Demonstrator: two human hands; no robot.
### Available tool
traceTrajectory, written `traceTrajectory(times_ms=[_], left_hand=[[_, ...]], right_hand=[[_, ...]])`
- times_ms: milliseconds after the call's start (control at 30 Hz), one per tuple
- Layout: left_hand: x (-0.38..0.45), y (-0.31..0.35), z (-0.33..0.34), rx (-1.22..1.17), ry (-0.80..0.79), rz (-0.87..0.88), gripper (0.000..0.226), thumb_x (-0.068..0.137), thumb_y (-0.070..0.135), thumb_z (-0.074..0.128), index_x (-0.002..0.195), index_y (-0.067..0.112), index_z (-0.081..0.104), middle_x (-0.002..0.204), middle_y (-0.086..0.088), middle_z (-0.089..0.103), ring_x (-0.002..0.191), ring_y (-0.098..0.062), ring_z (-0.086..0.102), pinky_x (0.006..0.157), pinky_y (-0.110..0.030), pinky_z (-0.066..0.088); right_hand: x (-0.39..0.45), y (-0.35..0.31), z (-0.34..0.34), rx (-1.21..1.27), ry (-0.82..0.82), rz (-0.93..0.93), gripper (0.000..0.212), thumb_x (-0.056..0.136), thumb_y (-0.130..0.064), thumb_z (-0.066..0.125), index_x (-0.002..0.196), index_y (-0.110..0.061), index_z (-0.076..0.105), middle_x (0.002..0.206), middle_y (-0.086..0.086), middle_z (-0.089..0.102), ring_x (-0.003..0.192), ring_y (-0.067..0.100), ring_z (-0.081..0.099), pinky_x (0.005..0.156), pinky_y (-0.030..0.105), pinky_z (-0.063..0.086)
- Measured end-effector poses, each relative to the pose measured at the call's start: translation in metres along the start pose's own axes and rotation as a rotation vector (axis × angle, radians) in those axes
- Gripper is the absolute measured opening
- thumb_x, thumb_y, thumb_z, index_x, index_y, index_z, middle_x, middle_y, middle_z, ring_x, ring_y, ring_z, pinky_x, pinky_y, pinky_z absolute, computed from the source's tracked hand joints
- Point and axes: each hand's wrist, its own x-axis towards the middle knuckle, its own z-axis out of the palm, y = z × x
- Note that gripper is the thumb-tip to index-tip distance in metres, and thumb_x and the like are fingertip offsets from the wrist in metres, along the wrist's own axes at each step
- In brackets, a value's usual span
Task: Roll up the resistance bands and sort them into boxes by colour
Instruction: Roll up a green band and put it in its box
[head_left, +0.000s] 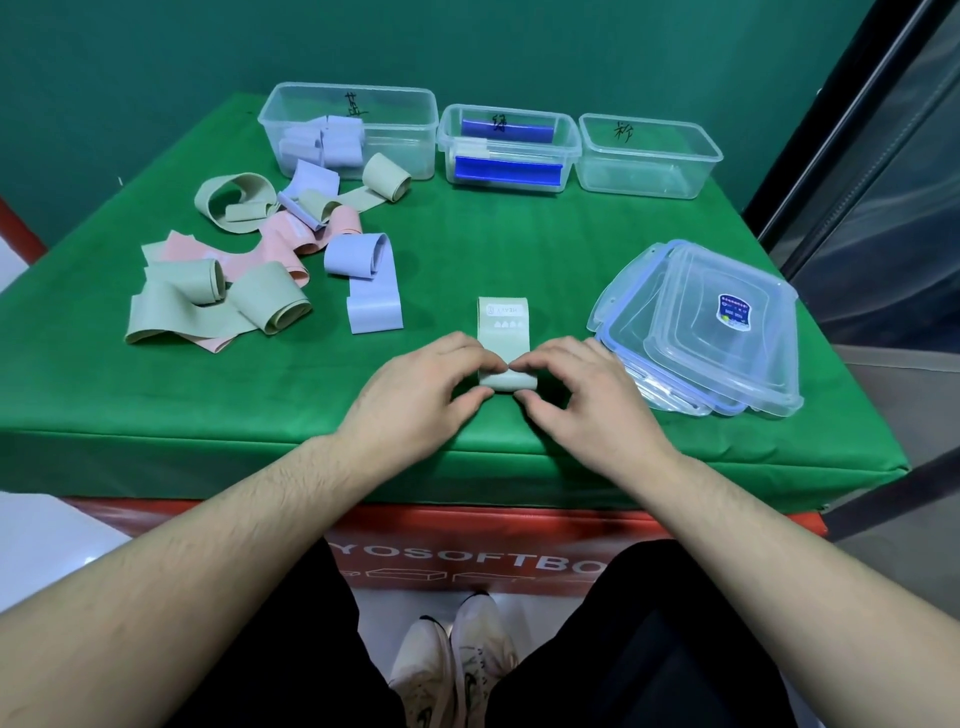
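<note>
Your fingers (493, 364) curl over the rolled near end of a green band (503, 332) at centre frame, left hand (421, 400) and right hand (587, 400) both pinching it on the green table (519, 249). Loose bands (249, 260) lie left; three boxes (506, 148) line the top; lids (711, 332) sit right.

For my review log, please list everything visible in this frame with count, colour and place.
Green band: one, centre front, partly rolled.
Loose bands: several, green, pink, lilac, heaped left.
Left box: one, clear, back, holds lilac bands.
Middle box: one, clear, blue clips, back.
Right box: one, clear, back right.
Lids: stacked, clear, right.
Table: one, green.
Left hand, right hand: pinching the band's roll.
</note>
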Motion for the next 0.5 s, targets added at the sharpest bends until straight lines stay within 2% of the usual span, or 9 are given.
traceTrajectory(times_ms=[100, 200, 300, 500], left_hand=[[-0.01, 0.001, 0.0, -0.03, 0.008, 0.02, 0.022, 0.089, 0.029, 0.069, 0.111, 0.028, 0.067, 0.108, 0.017, 0.062, 0.081, 0.002, 0.054, 0.071, -0.03, 0.05], [-0.021, 0.003, 0.001, -0.06, 0.024, 0.027, 0.02, 0.088, 0.029, 0.07, 0.108, 0.029, 0.069, 0.107, 0.019, 0.063, 0.069, 0.011, 0.047, 0.065, -0.021, 0.042], [-0.029, 0.005, 0.001, -0.075, 0.031, 0.035, 0.019, 0.088, 0.03, 0.071, 0.106, 0.03, 0.069, 0.106, 0.021, 0.063, 0.064, 0.009, 0.045, 0.063, -0.017, 0.038], [-0.033, 0.006, 0.002, -0.067, 0.025, 0.052, 0.021, 0.089, 0.039, 0.062, 0.107, 0.031, 0.067, 0.107, 0.021, 0.063, 0.061, 0.007, 0.043, 0.062, -0.022, 0.045]], right_hand=[[-0.012, -0.003, -0.001, -0.002, 0.012, -0.026, 0.022, 0.086, -0.032, 0.068, 0.108, -0.03, 0.069, 0.102, -0.016, 0.06, 0.093, 0.017, 0.053, 0.084, 0.035, 0.042], [-0.023, -0.006, -0.003, -0.002, 0.026, -0.045, 0.024, 0.086, -0.036, 0.063, 0.109, -0.03, 0.068, 0.103, -0.015, 0.062, 0.091, 0.016, 0.053, 0.083, 0.037, 0.044], [-0.031, -0.008, -0.004, 0.003, 0.033, -0.054, 0.024, 0.087, -0.037, 0.062, 0.109, -0.029, 0.069, 0.103, -0.015, 0.063, 0.09, 0.016, 0.053, 0.082, 0.038, 0.045], [-0.037, -0.008, -0.004, 0.011, 0.03, -0.024, 0.028, 0.086, -0.039, 0.061, 0.111, -0.03, 0.07, 0.103, -0.017, 0.061, 0.091, 0.014, 0.05, 0.085, 0.039, 0.045]])
